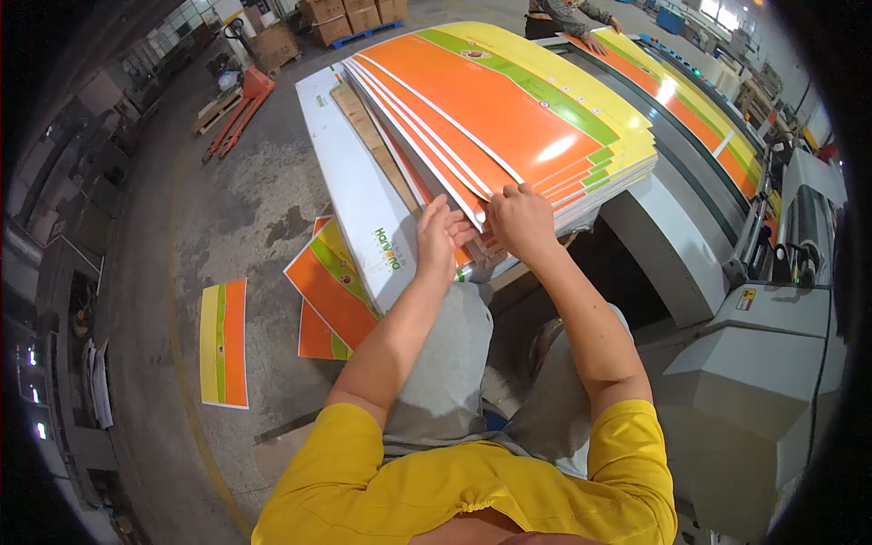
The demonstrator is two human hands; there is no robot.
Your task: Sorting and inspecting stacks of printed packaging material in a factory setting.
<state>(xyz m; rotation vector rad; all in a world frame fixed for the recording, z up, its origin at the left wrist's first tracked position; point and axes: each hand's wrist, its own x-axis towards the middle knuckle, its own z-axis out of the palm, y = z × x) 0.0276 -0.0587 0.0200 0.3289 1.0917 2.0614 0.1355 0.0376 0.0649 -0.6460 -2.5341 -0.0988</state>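
In front of me rises a stack of large glossy printed sheets (509, 100), banded orange, green and yellow. The upper sheets are fanned apart along the left edge. My right hand (521, 222) has its fingers curled over the near corner of several top sheets, pinching them. My left hand (438, 238) is beside that corner, fingers spread and palm toward the sheet edges; whether its fingertips touch them I cannot tell. Left of the stack lies a white printed board (350, 182), with a brown strip (374, 145) between it and the fanned sheets.
Printed sheets (332, 282) lie on the floor by my left leg, and a smaller one (223, 343) farther left. A grey machine (745, 363) stands close on my right. Beyond it, a co-worker's hands (595, 42) touch another sheet. An orange pallet jack (241, 113) and cardboard boxes (331, 23) stand behind.
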